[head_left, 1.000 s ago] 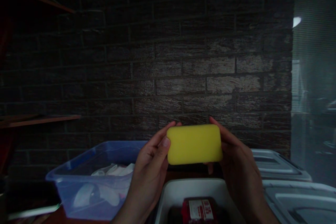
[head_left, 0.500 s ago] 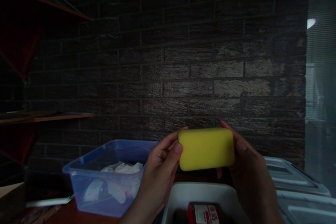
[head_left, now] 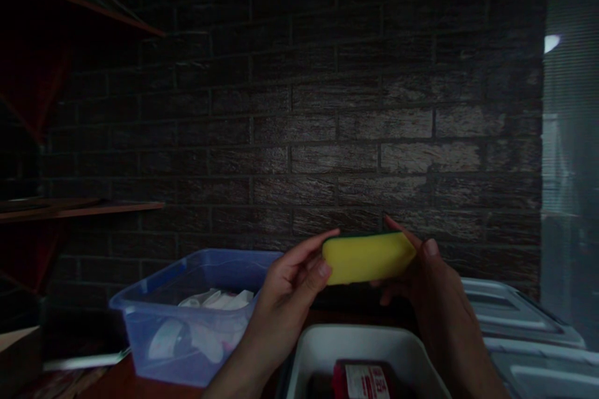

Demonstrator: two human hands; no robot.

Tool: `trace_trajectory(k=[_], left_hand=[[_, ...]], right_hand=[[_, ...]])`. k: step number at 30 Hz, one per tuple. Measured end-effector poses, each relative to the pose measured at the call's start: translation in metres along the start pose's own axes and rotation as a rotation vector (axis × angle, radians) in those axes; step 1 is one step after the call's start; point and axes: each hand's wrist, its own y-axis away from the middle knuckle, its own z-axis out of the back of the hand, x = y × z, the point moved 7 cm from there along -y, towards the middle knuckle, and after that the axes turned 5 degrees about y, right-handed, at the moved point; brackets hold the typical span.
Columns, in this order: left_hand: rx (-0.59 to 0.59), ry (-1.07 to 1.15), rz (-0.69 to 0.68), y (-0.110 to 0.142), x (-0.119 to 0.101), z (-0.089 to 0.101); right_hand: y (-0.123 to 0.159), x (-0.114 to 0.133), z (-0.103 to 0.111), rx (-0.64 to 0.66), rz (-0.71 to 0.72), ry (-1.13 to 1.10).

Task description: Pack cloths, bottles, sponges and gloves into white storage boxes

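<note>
A yellow sponge [head_left: 367,259] with a thin dark green layer along its top edge is held up between both hands, in front of the brick wall. My left hand [head_left: 292,290] grips its left end, thumb on the near face and fingers behind. At the right end, my right hand [head_left: 433,287] is closed on the sponge, and some of its fingers are hidden behind it. Below the sponge stands an open white bin [head_left: 360,338]. Inside that bin lies a red package [head_left: 362,381] with a white label.
Left of my hands, a translucent blue plastic box [head_left: 173,340] holds white cloth-like items [head_left: 218,300]. Clear plastic lids [head_left: 519,315] lie at the right. Wooden shelves [head_left: 84,207] jut from the dark brick wall [head_left: 299,106] on the left.
The sponge has tilted, so its broad yellow face shows less and its green edge is now visible. Both hands have turned slightly with it.
</note>
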Motion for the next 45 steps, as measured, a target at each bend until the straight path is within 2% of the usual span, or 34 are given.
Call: trace_trajectory(k=[7, 16, 20, 24, 31, 36, 40, 45], left_hand=[[0.025, -0.084, -0.149, -0.002, -0.007, -0.003], [0.060, -0.118, -0.223, -0.002, -0.007, -0.001], [0.168, -0.192, -0.272, -0.001, -0.007, 0.000], [0.270, -0.228, -0.241, 0.002, -0.007, -0.006], [0.165, -0.324, -0.323, 0.001, -0.005, -0.003], [0.050, -0.415, -0.446, 0.000, -0.007, 0.008], [0.005, -0.577, -0.536, 0.005, -0.013, 0.007], [0.076, -0.713, -0.617, 0.013, -0.017, -0.002]], right_hand=[[0.002, 0.014, 0.002, -0.095, 0.076, 0.083], [-0.004, 0.008, 0.012, -0.050, 0.162, 0.189], [-0.007, 0.010, 0.011, -0.007, 0.249, 0.239], [-0.011, 0.003, 0.012, 0.019, 0.218, 0.237], [-0.007, 0.002, 0.010, 0.071, 0.288, 0.288], [0.000, 0.010, 0.008, 0.009, 0.343, 0.511], [0.010, 0.019, -0.009, 0.129, 0.450, 0.656], [0.018, 0.025, -0.025, 0.262, 0.475, 0.707]])
